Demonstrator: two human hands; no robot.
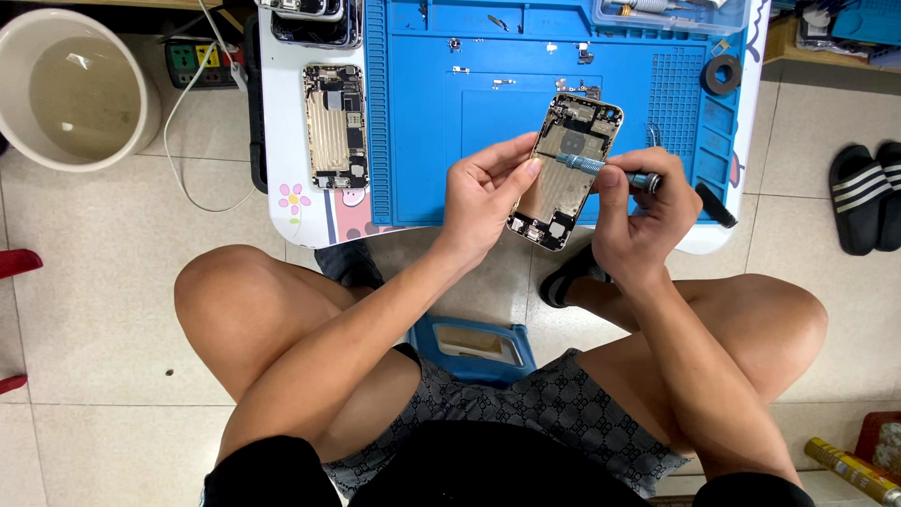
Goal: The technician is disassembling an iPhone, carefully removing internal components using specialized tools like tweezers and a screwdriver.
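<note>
At far left, a pale bucket point(77, 86) stands on the floor; right of it a second opened phone point(335, 127) lies on the small table point(282, 141). Above the blue mat point(441, 131), the left hand point(483, 192) grips the opened phone shell point(566, 171) by its edge. The right hand point(643, 221) pinches a screwdriver point(605, 171), tip on the shell. Best practice: keep the shell steady and the tip seated squarely.

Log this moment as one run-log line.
left hand: holds opened phone housing | right hand: holds small screwdriver, tip on housing | below: blue work mat | nearby: second opened phone
</note>
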